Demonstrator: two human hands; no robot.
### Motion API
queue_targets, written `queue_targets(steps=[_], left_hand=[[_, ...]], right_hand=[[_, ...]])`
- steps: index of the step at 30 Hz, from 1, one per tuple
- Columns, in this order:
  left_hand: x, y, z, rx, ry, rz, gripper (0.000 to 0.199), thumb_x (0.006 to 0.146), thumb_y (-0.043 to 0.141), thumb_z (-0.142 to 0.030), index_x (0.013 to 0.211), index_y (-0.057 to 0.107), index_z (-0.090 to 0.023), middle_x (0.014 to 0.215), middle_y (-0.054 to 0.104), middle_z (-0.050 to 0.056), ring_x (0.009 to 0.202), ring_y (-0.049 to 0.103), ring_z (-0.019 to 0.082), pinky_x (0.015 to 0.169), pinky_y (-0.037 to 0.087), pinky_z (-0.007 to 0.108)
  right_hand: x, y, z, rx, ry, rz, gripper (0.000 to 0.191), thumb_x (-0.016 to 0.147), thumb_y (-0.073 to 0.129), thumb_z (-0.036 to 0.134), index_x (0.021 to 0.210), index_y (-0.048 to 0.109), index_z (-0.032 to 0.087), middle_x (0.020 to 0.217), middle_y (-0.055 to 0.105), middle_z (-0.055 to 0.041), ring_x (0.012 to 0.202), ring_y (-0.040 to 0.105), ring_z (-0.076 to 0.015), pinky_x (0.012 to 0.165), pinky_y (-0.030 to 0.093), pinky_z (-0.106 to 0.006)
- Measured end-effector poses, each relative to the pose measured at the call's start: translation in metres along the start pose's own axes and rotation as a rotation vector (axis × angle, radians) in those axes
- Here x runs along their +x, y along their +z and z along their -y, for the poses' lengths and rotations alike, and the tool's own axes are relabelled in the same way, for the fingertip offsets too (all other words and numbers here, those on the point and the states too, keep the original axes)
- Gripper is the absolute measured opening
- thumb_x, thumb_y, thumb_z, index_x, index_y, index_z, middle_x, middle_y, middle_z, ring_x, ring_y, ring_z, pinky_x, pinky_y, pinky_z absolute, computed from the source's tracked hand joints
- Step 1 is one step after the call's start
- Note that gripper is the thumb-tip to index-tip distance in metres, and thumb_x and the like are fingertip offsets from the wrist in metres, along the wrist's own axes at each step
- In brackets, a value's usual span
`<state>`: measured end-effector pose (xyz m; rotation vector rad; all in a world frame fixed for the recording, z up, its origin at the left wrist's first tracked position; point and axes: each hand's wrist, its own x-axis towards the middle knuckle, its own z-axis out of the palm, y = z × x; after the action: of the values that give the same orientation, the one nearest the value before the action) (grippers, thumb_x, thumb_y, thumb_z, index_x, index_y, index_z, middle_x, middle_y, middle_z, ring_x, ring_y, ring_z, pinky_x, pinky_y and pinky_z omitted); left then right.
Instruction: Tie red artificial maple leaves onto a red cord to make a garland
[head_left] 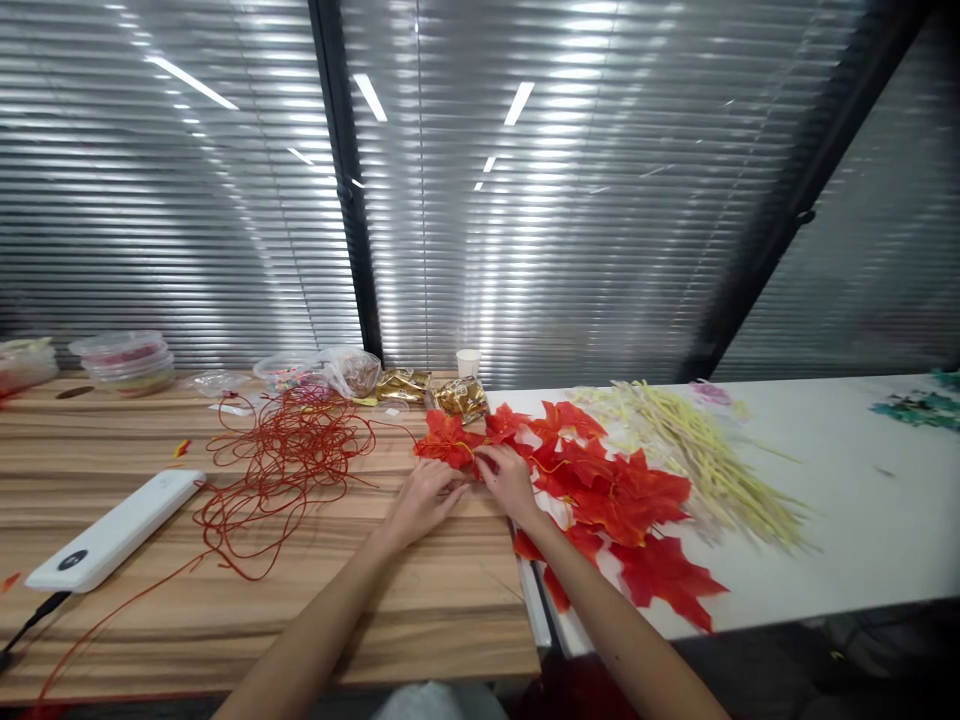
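Both hands meet at a red artificial maple leaf [448,438] near the seam between the two tables. My left hand [426,497] is closed at the leaf's lower edge, fingers curled inward. From the right, my right hand [507,478] pinches at the same leaf's stem side; the exact grip is small and partly hidden by the fingers. A tangled heap of red cord [300,450] lies left of my hands, and one strand runs from it to the leaf. More red maple leaves [626,490] with yellowish stems spread under and beyond my right forearm.
Pale yellow strips [697,460] lie on the white table [847,500]. A white power bank [116,530] with a black cable sits on the wooden table [420,620]. Gold packets [459,398], a paper cup [468,362] and plastic tubs [124,362] line the back by the blinds.
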<state>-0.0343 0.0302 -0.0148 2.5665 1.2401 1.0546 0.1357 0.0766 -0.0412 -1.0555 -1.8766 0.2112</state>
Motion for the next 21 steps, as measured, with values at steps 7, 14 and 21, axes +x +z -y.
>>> queue_targets(steps=[7,14,21], left_hand=[[0.001,0.001,0.003,0.013,0.008,-0.012,0.020,0.085,0.043,-0.028,0.085,0.060,-0.019,0.080,0.063,0.005,0.077,0.052,0.017,0.074,0.038,0.031],[0.000,0.002,0.006,0.028,0.028,0.011,0.018,0.084,0.046,-0.030,0.085,0.061,-0.020,0.079,0.062,0.004,0.077,0.052,0.017,0.075,0.039,0.030],[0.000,0.007,0.013,0.026,0.023,-0.020,0.017,0.084,0.045,-0.026,0.087,0.061,-0.020,0.086,0.062,0.006,0.083,0.053,0.017,0.076,0.040,0.030]], right_hand=[[-0.001,-0.002,0.002,0.006,-0.010,0.008,0.022,0.079,0.046,0.015,0.086,0.066,0.021,0.082,0.066,-0.0046,0.077,0.059,-0.0185,0.071,0.045,-0.029],[-0.001,0.001,0.001,0.020,-0.009,0.008,0.025,0.078,0.044,0.012,0.089,0.065,0.021,0.086,0.065,-0.0053,0.080,0.059,-0.0188,0.073,0.046,-0.030],[0.000,0.000,0.005,0.069,0.009,-0.019,0.022,0.078,0.046,0.015,0.091,0.063,0.020,0.087,0.064,-0.0052,0.082,0.058,-0.0183,0.076,0.045,-0.030]])
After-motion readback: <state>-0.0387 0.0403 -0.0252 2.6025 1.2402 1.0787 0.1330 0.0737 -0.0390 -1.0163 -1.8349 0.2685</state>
